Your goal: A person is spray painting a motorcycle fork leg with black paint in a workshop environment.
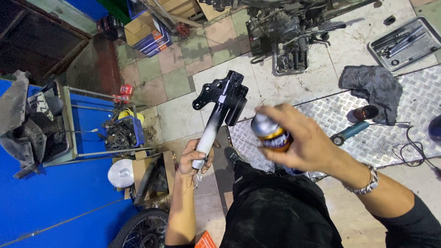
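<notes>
1. While the left hand (195, 158) is closed around the pale lower tube of a motorcycle fork leg (219, 112), the part is held up at the centre of the frame, tilted with its glossy black bracket end toward the upper centre.
2. Fork leg finish: black at the upper bracket, fading to white-grey near the grip.
3. The right hand (301, 142) is wrapped around a spray can (271, 133), right of centre, with the can's top turned toward the fork leg. The can and the fork leg are near each other but apart.
4. A metal bracelet (365, 183) sits on the right wrist.
5. Floor, right of the frame: a chequer-plate sheet (413, 101) carries a dark rag (376, 89), a blue-handled tool (351, 132) and a black cable (413, 149).
6. Upper right corner: a metal tray (404, 43) holds tools.
7. Upper centre: engine parts (285, 32) lie on the tiled floor (177, 82).
8. Left of the frame: a blue crate (124, 131) holds scrap parts; a cardboard box (151, 177) and a spoked wheel (142, 232) lie at lower left.
</notes>
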